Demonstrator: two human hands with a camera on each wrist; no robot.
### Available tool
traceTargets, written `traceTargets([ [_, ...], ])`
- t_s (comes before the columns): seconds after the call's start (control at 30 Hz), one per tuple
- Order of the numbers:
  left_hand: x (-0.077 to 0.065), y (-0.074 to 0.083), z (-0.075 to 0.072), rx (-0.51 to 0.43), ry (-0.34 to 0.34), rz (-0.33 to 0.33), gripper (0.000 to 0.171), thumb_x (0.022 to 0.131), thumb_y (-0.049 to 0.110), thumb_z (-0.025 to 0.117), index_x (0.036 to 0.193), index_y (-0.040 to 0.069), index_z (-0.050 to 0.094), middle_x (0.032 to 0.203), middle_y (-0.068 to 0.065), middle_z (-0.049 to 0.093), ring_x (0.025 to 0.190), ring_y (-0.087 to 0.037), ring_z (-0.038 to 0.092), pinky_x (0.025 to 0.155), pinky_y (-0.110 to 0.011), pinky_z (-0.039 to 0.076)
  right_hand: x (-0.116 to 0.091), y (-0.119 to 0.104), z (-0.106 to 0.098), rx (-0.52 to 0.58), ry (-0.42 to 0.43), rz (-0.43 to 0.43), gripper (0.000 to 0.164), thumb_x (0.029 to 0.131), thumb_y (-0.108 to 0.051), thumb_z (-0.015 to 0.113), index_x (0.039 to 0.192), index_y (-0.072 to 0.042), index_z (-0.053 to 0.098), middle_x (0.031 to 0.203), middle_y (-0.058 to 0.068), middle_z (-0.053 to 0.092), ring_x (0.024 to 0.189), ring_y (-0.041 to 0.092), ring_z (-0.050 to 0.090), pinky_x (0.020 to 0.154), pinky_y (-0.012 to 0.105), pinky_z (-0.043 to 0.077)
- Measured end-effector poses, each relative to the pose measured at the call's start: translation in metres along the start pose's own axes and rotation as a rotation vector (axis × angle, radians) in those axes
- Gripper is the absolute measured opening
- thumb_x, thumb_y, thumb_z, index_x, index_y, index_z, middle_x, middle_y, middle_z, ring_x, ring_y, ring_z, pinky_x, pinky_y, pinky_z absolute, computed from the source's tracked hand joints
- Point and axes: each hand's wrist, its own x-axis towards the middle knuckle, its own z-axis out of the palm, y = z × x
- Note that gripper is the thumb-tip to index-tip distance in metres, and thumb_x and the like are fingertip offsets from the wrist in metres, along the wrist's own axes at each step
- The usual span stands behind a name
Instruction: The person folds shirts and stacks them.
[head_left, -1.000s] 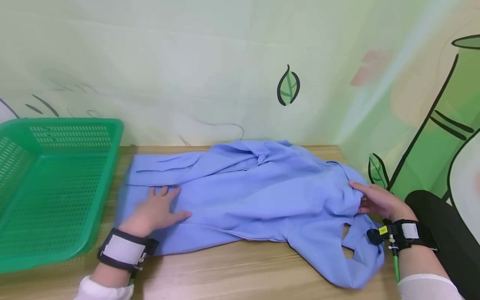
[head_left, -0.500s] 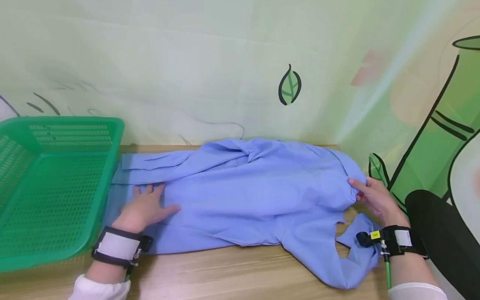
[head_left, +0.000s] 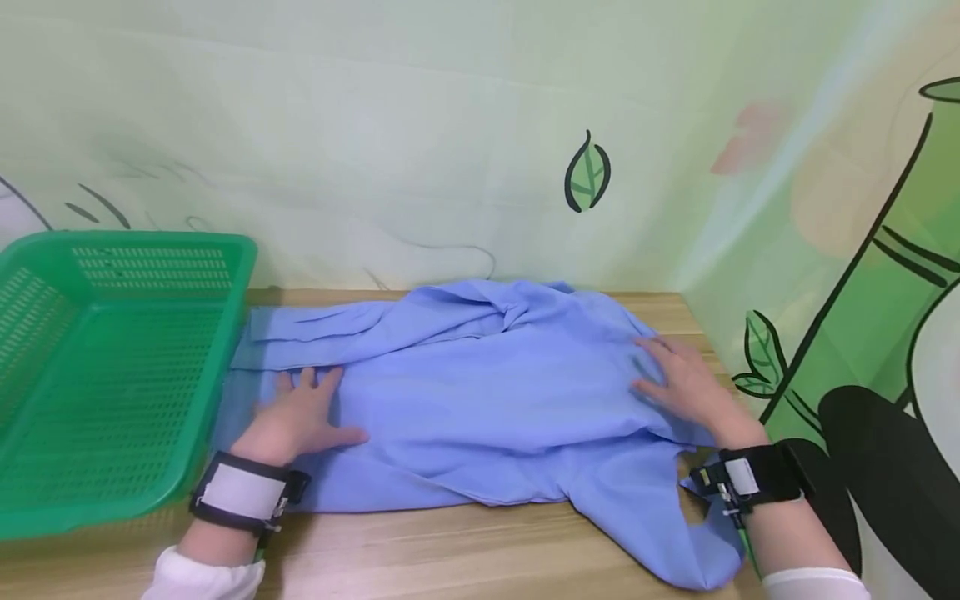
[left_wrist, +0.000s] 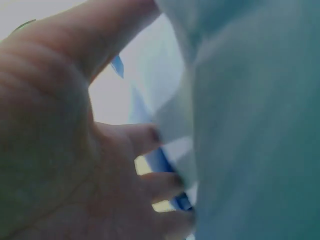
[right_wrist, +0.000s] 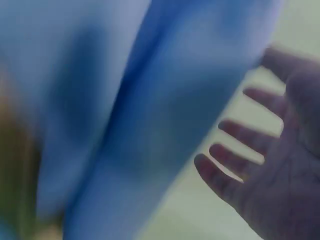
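1. A pale green wall (head_left: 420,150) with a drawn leaf (head_left: 588,177) stands behind a wood-grained table (head_left: 420,550); a patterned panel (head_left: 847,325) closes off the right side.
2. A blue shirt (head_left: 480,400) lies lengthwise across the table, its lower end at left, its shoulder end at right, with creases along the middle and near side.
3. Its far sleeve (head_left: 390,333) lies along the far side, cuff pointing left; the near sleeve (head_left: 645,525) angles out toward the near right.
4. The left hand (head_left: 296,417) is spread on the left part of the shirt, fingers apart, gripping nothing; the left wrist view shows fingertips against the cloth.
5. The right hand (head_left: 686,383) is at the right end, fingers loosely extended and apart, with nothing in its grasp; whether it touches the cloth cannot be told.
6. Each wrist wears a black strap, left (head_left: 243,492) and right (head_left: 761,475).
7. A green basket (head_left: 202,392) sits at left, just beside the shirt.
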Motion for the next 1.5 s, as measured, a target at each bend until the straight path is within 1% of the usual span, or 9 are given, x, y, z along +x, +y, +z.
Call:
traceTargets([
  [0.13,0.003,-0.002,0.004,0.019,0.044,0.037,0.102,0.083,0.064,0.067,0.155,0.003,0.029,0.153,-0.043,0.022,0.138,-0.071,0.012,0.097,-0.089,0.022,0.011,-0.029,0.02,0.047,-0.135,-0.079,0.065,0.097,-0.035,0.064,0.148,-0.001,0.045,0.151,0.035,0.038,0.141,0.056,0.032,0.114,0.068,0.029],
  [0.4,-0.01,0.02,0.007,0.08,-0.009,0.111,0.12,0.066,0.06,0.084,0.156,0.004,0.029,0.154,-0.039,0.028,0.138,-0.067,0.024,0.104,-0.08,0.031,0.006,-0.022,0.019,0.056,-0.383,0.113,0.101,0.085,-0.043,0.076,0.154,0.009,0.023,0.156,0.043,0.014,0.144,0.06,0.017,0.115,0.07,0.026],
  [0.53,-0.018,0.034,0.002,0.131,-0.015,0.139,0.119,0.061,0.061,0.087,0.153,0.006,0.036,0.149,-0.035,0.039,0.133,-0.061,0.038,0.104,-0.071,0.04,-0.003,-0.023,0.006,-0.048,-0.499,0.163,0.116,0.074,-0.04,0.087,0.155,0.008,0.019,0.154,0.046,0.014,0.14,0.064,0.02,0.11,0.072,0.03],
  [0.7,-0.021,0.038,-0.004,0.085,0.032,0.12,0.104,0.073,0.061,0.079,0.151,0.004,0.04,0.147,-0.037,0.041,0.12,-0.059,0.052,0.093,-0.066,0.05,-0.008,-0.035,-0.002,-0.21,-0.606,0.214,0.128,0.06,-0.033,0.095,0.157,0.001,0.019,0.155,0.043,0.017,0.137,0.065,0.026,0.103,0.071,0.038],
  [0.83,-0.02,0.033,-0.005,0.073,0.056,0.082,0.092,0.084,0.052,0.074,0.151,0.0,0.038,0.147,-0.044,0.034,0.104,-0.057,0.062,0.085,-0.062,0.055,-0.008,-0.043,-0.003,-0.208,-0.6,0.172,0.125,0.059,-0.026,0.096,0.157,0.0,0.022,0.156,0.041,0.018,0.139,0.063,0.025,0.104,0.068,0.04],
  [0.97,-0.01,0.027,-0.005,0.083,0.084,0.064,0.082,0.09,0.043,0.071,0.149,-0.004,0.037,0.147,-0.046,0.03,0.096,-0.055,0.064,0.08,-0.061,0.056,0.002,-0.045,0.001,-0.103,-0.39,-0.028,0.101,0.07,-0.021,0.09,0.151,0.004,0.035,0.151,0.04,0.031,0.138,0.06,0.03,0.108,0.067,0.037],
  [1.1,0.009,0.024,-0.007,0.108,0.118,0.074,0.075,0.093,0.04,0.068,0.146,-0.005,0.041,0.144,-0.042,0.038,0.111,-0.058,0.058,0.084,-0.063,0.055,0.022,-0.044,0.011,-0.047,-0.233,-0.176,0.074,0.084,-0.021,0.078,0.145,0.005,0.045,0.145,0.038,0.044,0.134,0.056,0.041,0.111,0.064,0.037],
  [1.3,0.032,0.024,-0.002,0.127,0.074,0.085,0.068,0.102,0.042,0.052,0.152,-0.002,0.035,0.15,-0.041,0.032,0.139,-0.064,0.027,0.109,-0.07,0.036,0.046,-0.039,0.021,0.003,-0.404,0.038,0.092,0.089,-0.043,0.072,0.154,0.006,0.028,0.154,0.043,0.022,0.143,0.057,0.027,0.116,0.065,0.03],
  [1.5,0.038,0.016,-0.002,0.078,0.057,0.039,0.08,0.097,0.048,0.056,0.154,-0.003,0.03,0.155,-0.04,0.024,0.142,-0.064,0.02,0.106,-0.075,0.035,0.051,-0.039,0.017,0.028,-0.495,0.188,0.115,0.079,-0.058,0.076,0.158,0.001,0.016,0.158,0.042,0.01,0.146,0.057,0.019,0.116,0.068,0.027],
])
